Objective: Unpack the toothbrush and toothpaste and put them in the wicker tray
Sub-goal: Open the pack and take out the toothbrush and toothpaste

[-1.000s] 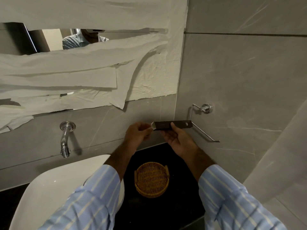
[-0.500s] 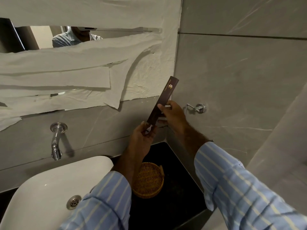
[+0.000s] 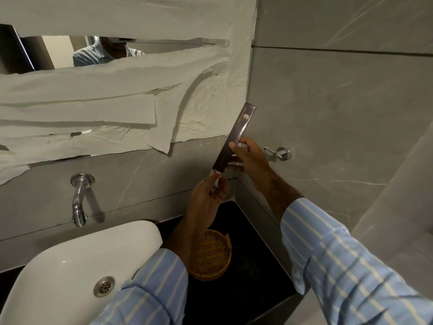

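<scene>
A long dark brown box is held tilted, its upper end to the right and its open lower end pointing down-left. My right hand grips the box around its lower half. My left hand is just under the open end, its fingers pinched on a small white and red item that sticks out of the box. What that item is cannot be told. The round wicker tray sits on the black counter below my left forearm, which hides part of it.
A white basin with a metal drain fills the lower left, under a wall tap. A chrome holder sticks out of the grey wall right of my right hand. The mirror above is covered with paper strips.
The box went from level to steeply tilted, open end down. My left hand moved below that end, and a white and red item now shows there between its fingers.
</scene>
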The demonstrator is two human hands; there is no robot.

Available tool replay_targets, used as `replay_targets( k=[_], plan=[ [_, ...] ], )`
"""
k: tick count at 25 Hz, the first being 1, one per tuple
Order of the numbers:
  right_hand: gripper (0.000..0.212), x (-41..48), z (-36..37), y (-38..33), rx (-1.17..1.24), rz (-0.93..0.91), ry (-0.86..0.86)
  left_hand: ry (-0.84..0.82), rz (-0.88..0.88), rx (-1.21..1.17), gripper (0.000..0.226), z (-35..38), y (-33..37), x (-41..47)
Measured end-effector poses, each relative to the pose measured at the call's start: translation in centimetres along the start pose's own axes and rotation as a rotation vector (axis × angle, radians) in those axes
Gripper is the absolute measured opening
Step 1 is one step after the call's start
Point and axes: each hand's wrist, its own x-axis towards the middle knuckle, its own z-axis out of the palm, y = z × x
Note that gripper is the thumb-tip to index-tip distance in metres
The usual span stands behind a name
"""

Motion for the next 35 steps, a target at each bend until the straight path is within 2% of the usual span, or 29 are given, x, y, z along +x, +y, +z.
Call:
replay_targets(
  k=[4,7,9,11,14,17,20,24,26,29,33,35],
  plan=[
    [0.037,0.0,-0.1,0.9,-0.015,0.02,0.062,0.005,0.063,0.197,0.015,0.1,-0.5,-0.1],
    [0.035,0.1,-0.2,1.3,-0.002,0.062,0.094,0.026,0.077,0.335,0.015,0.2,-0.7,-0.2],
    [0.035,0.2,-0.4,1.3,0.005,0.078,0.105,0.079,0.066,0.527,0.016,0.3,-0.8,-0.2],
    [0.035,0.2,-0.6,1.4,0.013,0.099,0.091,0.136,0.061,0.674,0.011,0.7,-0.7,-0.1],
    [0.037,0.2,-1.1,2.0,0.018,0.146,0.033,0.142,0.073,0.753,0.014,1.2,-0.1,0.3],
    [0.027,0.2,-1.7,1.9,0.025,0.131,0.01,0.128,0.073,0.875,0.015,1.1,0.6,0.6],
    [0.004,0.6,-2.7,0.8,0.026,0.02,0.085,0.118,0.041,0.906,0.017,0.9,0.8,0.8],
    [0.009,1.1,-3.7,-0.9,0.076,-0.16,0.242,0.174,0.033,1.002,0.018,0.0,0.6,1.1],
    [0.019,1.1,-4.1,-1.3,0.052,-0.208,0.292,0.175,0.008,1.02,0.019,-0.6,0.3,0.9],
    [0.038,0.3,-5.0,-1.4,-0.023,-0.151,0.316,0.18,-0.04,1.031,0.02,-1.0,-0.4,0.4],
    [0.012,-2.1,-6.3,-0.4,-0.099,-0.033,0.23,0.208,-0.116,0.903,0.022,0.6,-1.6,0.6],
    [0.004,-3.8,-6.8,0.6,-0.11,0.051,0.199,0.212,-0.174,0.865,0.013,1.5,-2.3,0.8]
  ],
)
